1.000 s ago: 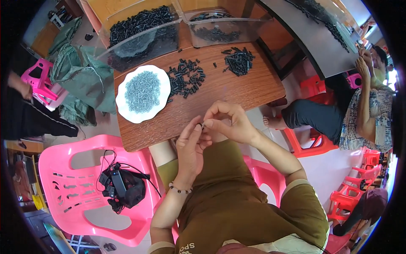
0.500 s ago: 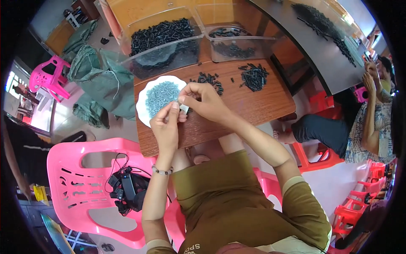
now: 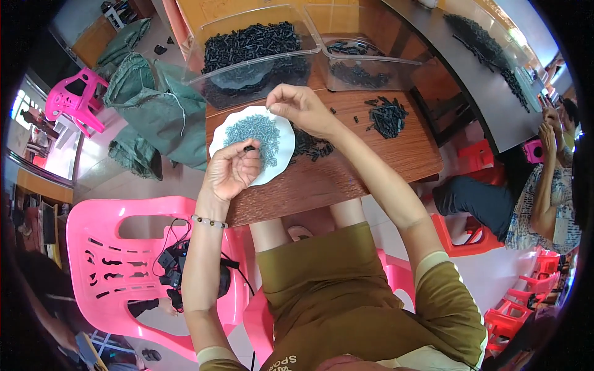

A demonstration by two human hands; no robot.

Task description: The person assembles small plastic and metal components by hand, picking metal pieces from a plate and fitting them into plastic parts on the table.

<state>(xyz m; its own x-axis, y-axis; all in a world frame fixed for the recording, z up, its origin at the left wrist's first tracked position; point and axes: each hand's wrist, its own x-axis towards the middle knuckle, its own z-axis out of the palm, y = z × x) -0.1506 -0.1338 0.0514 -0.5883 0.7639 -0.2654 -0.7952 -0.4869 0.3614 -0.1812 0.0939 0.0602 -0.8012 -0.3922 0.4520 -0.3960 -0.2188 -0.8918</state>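
Note:
My left hand is closed, palm up, over the near left part of a scalloped white plate. A small black plastic piece shows between its thumb and forefinger. On the plate lies a heap of small translucent bluish pieces. My right hand is above the plate's far right rim, its thumb and fingertips pinched together. Whatever those fingertips hold, if anything, is too small to make out. Right of the plate lies a pile of small black pieces, partly behind my right hand and forearm.
Another pile of black pieces lies on the right of the wooden table. Two clear bins stand behind, the left bin fuller than the right bin. A pink chair is at left; a person sits at right.
My hands, together over the plate's right edge before, have come apart. The left has moved left and turned palm up, showing the black piece; the right has moved up and away.

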